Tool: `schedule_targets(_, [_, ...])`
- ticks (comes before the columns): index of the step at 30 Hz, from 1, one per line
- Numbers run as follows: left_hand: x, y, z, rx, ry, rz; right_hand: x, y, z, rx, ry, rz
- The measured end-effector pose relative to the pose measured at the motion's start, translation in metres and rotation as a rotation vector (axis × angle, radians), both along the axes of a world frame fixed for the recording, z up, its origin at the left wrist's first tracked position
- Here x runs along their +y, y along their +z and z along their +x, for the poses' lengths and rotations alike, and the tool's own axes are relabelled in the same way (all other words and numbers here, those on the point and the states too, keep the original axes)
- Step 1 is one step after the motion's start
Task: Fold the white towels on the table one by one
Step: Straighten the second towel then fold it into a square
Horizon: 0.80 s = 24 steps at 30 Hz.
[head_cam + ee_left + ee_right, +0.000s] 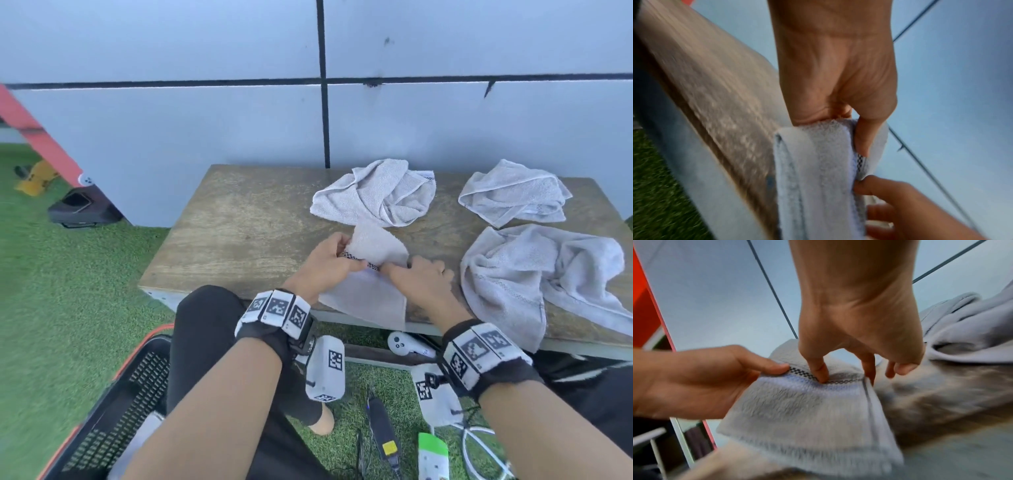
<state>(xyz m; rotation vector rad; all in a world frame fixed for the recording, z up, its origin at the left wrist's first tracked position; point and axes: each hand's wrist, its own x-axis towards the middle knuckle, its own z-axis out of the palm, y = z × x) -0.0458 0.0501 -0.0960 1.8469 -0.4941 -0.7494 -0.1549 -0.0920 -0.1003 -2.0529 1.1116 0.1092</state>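
I see towel (368, 274) at near table (239, 233) edge, draping over — left hand (329, 260) and right hand (423, 277) pinch its checkered band, running left-right between fingers; three crumpled towels (376, 195) wait far right.

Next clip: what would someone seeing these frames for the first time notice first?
Both hands meet at the table's near edge: the left hand and right hand pinch the checkered border of a white towel that hangs over the edge. Behind and to the right lie three crumpled towels, still unfolded. Marker-covered bands wrap both wrists.
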Motion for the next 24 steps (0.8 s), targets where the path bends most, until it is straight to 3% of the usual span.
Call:
schedule_targets(4, [0.063,0.048,0.011,0.086,0.126,-0.18,0.034,0.041,0.025,-0.234,0.124,0.238])
schedule_targets(9, [0.181,0.105,0.02,0.09,0.349,-0.406,0.116,0.104,0.077,-0.422,0.316,0.224])
schedule_targets(12, [0.252,0.111,0.017,0.001,0.544,-0.445,0.183,0.13,0.104,-0.457,0.502,0.224])
schedule_targets(17, [0.361,0.065,0.007,-0.083,0.872,-0.393,0.301,0.127,0.142,-0.436,0.805,0.17])
schedule_targets(21, [0.426,-0.005,-0.002,0.009,1.18,-0.253,0.379,0.081,0.16,-0.322,1.001,0.136])
schedule_targets(24, [0.459,-0.072,-0.011,0.132,1.289,-0.013,0.427,0.024,0.164,-0.181,1.102,0.106])
